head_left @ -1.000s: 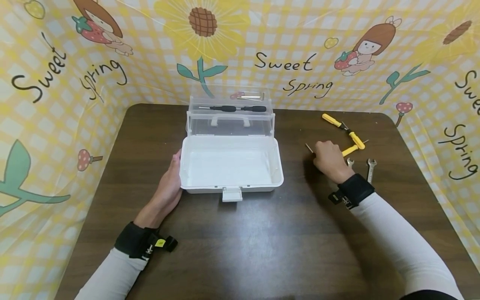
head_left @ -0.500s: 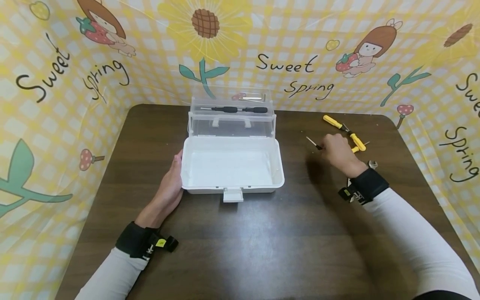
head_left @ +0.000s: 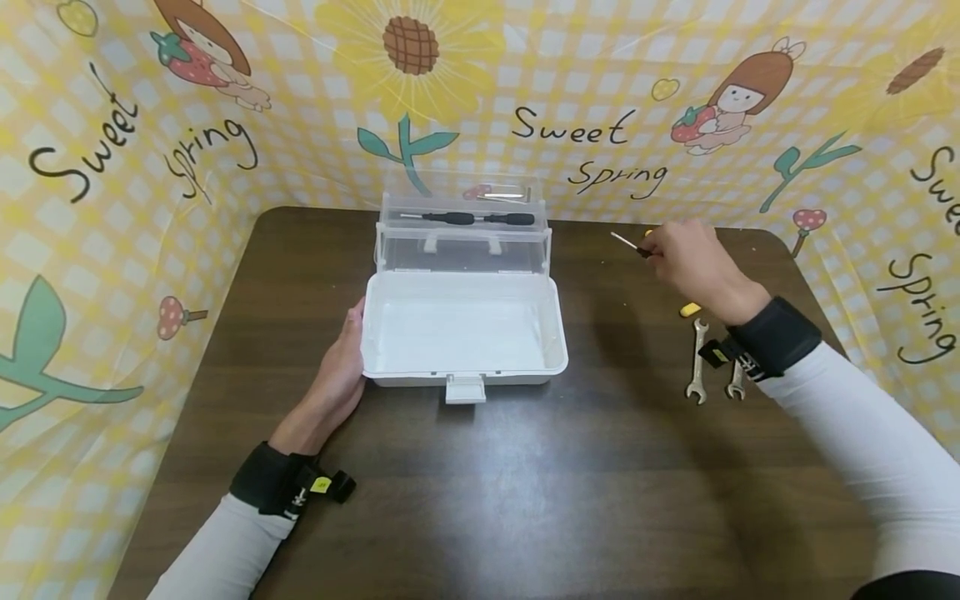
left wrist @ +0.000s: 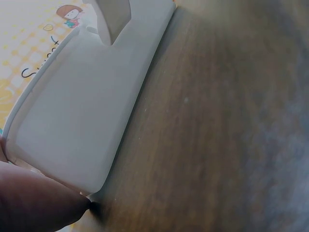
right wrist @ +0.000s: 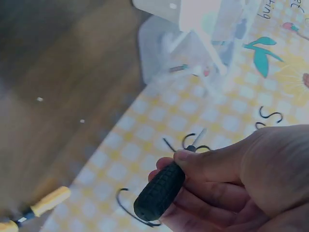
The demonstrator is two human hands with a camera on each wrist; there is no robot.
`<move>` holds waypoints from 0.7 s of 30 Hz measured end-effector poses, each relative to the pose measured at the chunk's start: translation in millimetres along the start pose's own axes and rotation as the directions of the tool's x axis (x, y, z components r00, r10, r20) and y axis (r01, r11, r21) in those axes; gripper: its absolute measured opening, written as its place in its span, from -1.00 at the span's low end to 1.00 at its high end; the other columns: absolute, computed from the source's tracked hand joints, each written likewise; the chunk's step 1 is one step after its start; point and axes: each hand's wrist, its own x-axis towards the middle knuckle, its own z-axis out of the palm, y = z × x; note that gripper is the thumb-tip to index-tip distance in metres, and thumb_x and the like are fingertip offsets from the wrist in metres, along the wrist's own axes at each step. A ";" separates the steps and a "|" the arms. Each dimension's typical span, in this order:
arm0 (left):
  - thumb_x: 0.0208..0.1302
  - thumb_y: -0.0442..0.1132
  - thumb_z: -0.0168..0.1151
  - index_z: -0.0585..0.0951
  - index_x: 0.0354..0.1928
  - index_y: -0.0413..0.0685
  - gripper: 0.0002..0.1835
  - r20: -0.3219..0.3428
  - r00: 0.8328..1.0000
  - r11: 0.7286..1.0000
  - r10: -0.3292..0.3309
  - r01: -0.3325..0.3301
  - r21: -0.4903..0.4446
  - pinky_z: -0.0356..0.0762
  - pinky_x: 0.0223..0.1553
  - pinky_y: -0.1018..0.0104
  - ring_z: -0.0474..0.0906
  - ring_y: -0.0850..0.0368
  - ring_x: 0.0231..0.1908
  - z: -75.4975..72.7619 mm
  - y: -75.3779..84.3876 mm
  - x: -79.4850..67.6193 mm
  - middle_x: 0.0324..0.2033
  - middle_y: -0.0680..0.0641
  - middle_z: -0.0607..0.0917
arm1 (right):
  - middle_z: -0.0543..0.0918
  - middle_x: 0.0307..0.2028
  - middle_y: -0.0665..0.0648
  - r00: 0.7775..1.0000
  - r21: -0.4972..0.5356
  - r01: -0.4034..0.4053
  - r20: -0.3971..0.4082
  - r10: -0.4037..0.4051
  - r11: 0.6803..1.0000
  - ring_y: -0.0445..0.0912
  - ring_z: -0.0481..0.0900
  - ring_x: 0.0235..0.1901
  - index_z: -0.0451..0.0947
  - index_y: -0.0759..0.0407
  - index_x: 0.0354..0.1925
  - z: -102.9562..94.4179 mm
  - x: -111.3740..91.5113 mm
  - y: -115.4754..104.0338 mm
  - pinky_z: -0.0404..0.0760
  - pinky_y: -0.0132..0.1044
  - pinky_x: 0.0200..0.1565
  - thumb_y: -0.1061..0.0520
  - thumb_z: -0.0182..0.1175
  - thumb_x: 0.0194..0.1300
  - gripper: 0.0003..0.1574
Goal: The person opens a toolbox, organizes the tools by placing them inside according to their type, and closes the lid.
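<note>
Right of the white box [head_left: 461, 333], fingers of the right hand [head_left: 693, 262] pinch a seemingly light, stiff screwdriver [right wrist: 163, 187], best held by the handle [right wrist: 155, 199]; the left hand [head_left: 337, 375] touches the box, finger curl unclear

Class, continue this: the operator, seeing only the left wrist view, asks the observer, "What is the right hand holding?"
Observer: The right hand grips a slim screwdriver with a ridged black handle.
Operator: What stands behind the white plastic box?
Observer: A raised clear plastic tray holding two slim black-handled tools.
Operator: Any wrenches on the brown wooden table?
Observer: Yes, two silver metal wrenches lie right of the box in the head view.
</note>
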 end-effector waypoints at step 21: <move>0.39 0.38 -0.44 -0.18 0.56 0.43 -0.25 0.025 0.998 0.999 0.053 -0.053 -0.007 -0.14 0.46 0.12 -0.21 0.29 0.48 -1.2 -2.3 1.1 0.55 0.25 -0.17 | 0.77 -0.34 0.19 0.993 -0.033 0.113 -0.039 -0.114 0.993 -0.04 0.51 -0.59 0.77 0.30 -0.22 -53.5 63.2 -49.1 0.33 -0.20 -0.59 0.31 0.22 0.23 -0.79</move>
